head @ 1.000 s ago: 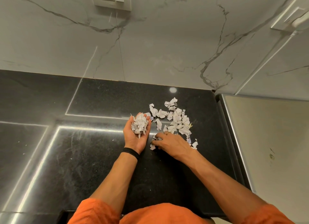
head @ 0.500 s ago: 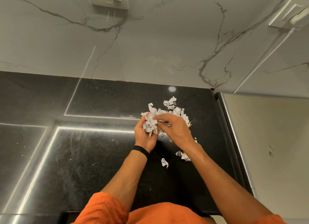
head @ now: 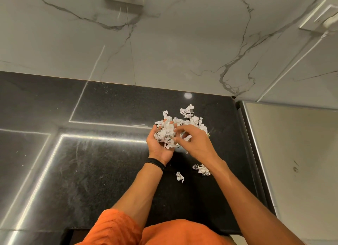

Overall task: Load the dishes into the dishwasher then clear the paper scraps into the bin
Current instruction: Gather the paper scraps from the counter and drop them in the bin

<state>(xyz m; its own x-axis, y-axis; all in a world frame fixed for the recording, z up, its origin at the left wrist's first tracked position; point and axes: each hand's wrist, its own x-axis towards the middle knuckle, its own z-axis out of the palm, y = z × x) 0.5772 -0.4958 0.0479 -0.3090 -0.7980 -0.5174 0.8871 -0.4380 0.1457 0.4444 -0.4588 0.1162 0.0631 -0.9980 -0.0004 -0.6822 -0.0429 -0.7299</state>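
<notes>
White paper scraps (head: 193, 119), centre tabletop (head: 109, 171): gathering step; left hand (head: 161, 146) fingers cup a heap (head: 166, 133); right hand (head: 196, 144) fingers curled, hold unclear; strays (head: 203, 169) likely next.

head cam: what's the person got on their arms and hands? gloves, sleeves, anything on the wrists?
No gloves on the left hand or the right hand. A thin black wristband circles the left wrist. An orange sleeve covers the left upper arm; both forearms are uncovered. The right arm shows no sleeve within the frame. No markings seen.
</notes>
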